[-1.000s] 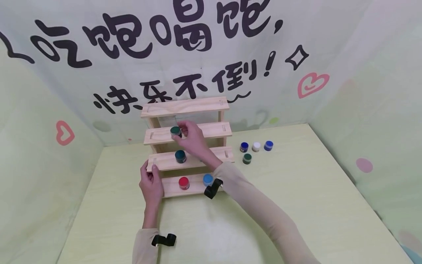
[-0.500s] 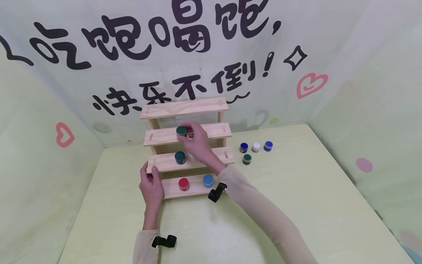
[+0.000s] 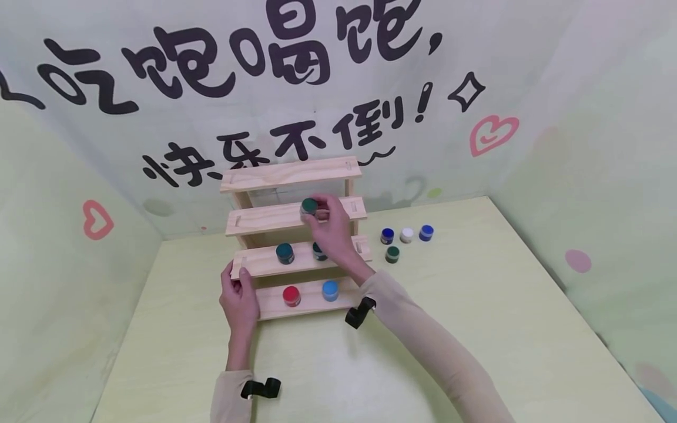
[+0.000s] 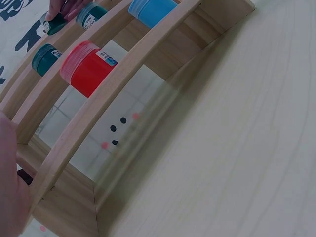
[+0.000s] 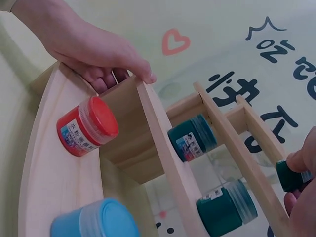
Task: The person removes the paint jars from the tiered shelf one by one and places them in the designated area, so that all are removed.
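A stepped wooden rack (image 3: 264,176) stands at the back of the table. My left hand (image 3: 239,299) grips its left end at the lower shelves, thumb on the shelf edge. My right hand (image 3: 334,234) pinches a dark green paint jar (image 3: 308,208) at the second shelf from the top; whether the jar touches the wood cannot be told. On the shelf below are two teal-green jars, one (image 3: 284,253) in plain view, the other (image 5: 224,210) partly behind my right hand in the head view. A red jar (image 3: 291,295) and a light blue jar (image 3: 330,290) sit on the bottom shelf.
Right of the rack, a dark blue jar (image 3: 387,236), a white jar (image 3: 406,235), a blue jar (image 3: 426,232) and a green jar (image 3: 392,254) stand on the table (image 3: 449,305). A printed fabric wall (image 3: 423,170) rises close behind the rack.
My right hand has carried the dark green jar rightward along its shelf. The second teal-green jar below has come into partial view. My left hand keeps its hold on the rack.
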Available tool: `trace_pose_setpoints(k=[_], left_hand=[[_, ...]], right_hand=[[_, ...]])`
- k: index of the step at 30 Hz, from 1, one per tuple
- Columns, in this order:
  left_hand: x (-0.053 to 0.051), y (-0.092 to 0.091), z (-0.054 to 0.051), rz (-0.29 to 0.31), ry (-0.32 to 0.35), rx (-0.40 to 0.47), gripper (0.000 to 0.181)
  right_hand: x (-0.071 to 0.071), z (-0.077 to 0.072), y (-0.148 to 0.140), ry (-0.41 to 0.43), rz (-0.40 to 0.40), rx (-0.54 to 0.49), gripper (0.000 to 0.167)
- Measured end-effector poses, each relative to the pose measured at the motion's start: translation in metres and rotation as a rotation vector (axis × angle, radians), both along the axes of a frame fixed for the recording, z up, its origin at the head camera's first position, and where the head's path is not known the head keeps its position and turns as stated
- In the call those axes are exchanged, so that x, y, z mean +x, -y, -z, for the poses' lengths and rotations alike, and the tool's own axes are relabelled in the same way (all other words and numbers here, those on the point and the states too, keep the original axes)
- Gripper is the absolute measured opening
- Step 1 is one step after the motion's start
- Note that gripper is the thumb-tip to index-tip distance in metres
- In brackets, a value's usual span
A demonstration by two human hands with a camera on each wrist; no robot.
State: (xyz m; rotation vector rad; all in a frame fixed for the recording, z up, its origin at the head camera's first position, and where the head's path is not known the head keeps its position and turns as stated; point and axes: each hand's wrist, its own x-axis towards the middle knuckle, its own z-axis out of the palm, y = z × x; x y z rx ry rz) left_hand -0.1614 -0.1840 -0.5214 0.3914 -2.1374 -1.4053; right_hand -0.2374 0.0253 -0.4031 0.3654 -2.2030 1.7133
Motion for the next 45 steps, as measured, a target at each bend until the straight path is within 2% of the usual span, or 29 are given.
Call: trace_pose_setpoints(k=[4, 10, 19, 25, 27, 29, 37, 45], left_hand=[[0.0, 0.001, 0.001, -0.008, 0.0, 0.001, 0.048], [0.0, 0.002, 0.002, -0.011, -0.009, -0.007, 0.047], [-0.001, 0.002, 0.002, -0.007, -0.021, 0.0, 0.047], [-0.002, 0.001, 0.002, 0.0, -0.029, -0.005, 0.047], [-0.002, 0.001, 0.001, 0.001, -0.026, -0.008, 0.047], [-0.002, 0.001, 0.001, -0.001, -0.021, -0.008, 0.047], [-0.001, 0.0, 0.002, 0.002, -0.016, -0.003, 0.047], [-0.002, -0.001, 0.004, 0.01, -0.012, 0.003, 0.048]], right_hand=[[0.0, 0.004, -0.007, -0.029, 0.043, -0.026, 0.043], [0.002, 0.008, -0.02, -0.115, 0.093, -0.099, 0.042], [0.006, 0.013, -0.042, -0.163, 0.188, -0.205, 0.042], [0.026, -0.01, -0.058, -0.208, 0.243, -0.211, 0.037], [0.032, -0.017, -0.064, -0.212, 0.259, -0.211, 0.036], [0.032, -0.017, -0.07, -0.217, 0.274, -0.213, 0.036], [0.03, -0.011, -0.095, -0.219, 0.352, -0.211, 0.037], [0.033, -0.002, -0.118, -0.19, 0.395, -0.194, 0.038]])
